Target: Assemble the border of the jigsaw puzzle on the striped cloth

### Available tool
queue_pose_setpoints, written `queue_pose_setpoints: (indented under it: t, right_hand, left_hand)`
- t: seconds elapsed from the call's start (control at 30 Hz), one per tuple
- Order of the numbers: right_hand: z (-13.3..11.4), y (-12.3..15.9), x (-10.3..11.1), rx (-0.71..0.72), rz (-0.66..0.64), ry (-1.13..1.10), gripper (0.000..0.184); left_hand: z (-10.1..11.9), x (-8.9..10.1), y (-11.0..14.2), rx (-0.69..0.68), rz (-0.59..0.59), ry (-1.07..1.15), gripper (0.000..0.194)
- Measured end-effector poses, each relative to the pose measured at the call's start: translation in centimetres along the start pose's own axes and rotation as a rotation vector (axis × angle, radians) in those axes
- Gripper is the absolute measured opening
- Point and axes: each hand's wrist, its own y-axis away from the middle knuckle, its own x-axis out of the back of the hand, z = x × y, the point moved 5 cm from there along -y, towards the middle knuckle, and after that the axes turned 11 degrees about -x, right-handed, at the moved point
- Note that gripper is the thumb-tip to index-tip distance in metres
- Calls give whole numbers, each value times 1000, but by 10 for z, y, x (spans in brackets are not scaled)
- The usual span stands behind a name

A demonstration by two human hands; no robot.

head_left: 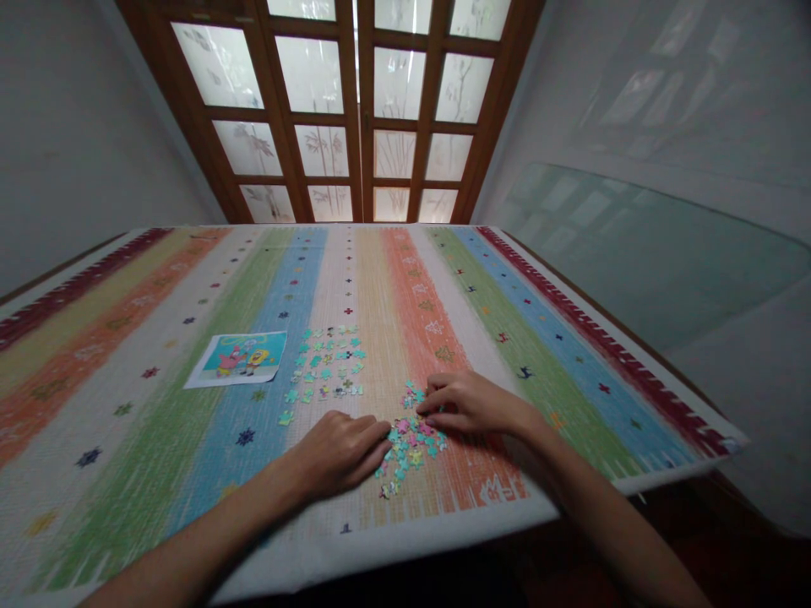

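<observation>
A loose pile of small jigsaw pieces, mostly turquoise, pink and yellow, lies near the table's front edge. My left hand rests at the pile's left side, fingers bent and pressed together, with the fingertips by the nearest pieces; whatever they hold is hidden. From the right, my right hand reaches over the pile, its thumb and fingers curled in a pinch on a piece among the others. Left of the pile, several separate jigsaw pieces are laid out in loose rows. Beside those rows is a printed cartoon picture.
A striped cloth with small star and animal motifs covers the wide table. Wood-framed doors with frosted panes stand beyond its far edge. A pale glass panel leans along the right wall.
</observation>
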Motion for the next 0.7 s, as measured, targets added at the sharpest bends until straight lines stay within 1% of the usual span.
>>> queue_pose_setpoints:
  t: [0.13, 0.33, 0.4, 0.5, 0.57, 0.7]
  right_hand:
    - [2, 0, -2, 2, -17, -3, 17]
    - [10, 1, 2, -44, -19, 1, 28]
    - [8, 1, 3, -35, -8, -17, 24]
    - [-1, 0, 3, 12, -13, -102, 11]
    - [-6, -1, 1, 35, -26, -135, 10]
    - [-8, -4, -6, 26, -63, -98, 9]
  left_hand:
    - [0, 0, 0, -9, 2, 14, 29]
    - [3, 1, 0, -44, -16, 36, 23]
    - [4, 1, 0, -61, -14, 21, 24]
    - [5, 3, 0, -81, 1, -21, 31]
    - [6, 2, 0, -86, 8, -46, 33]
    - [5, 1, 0, -78, 27, -77, 33]
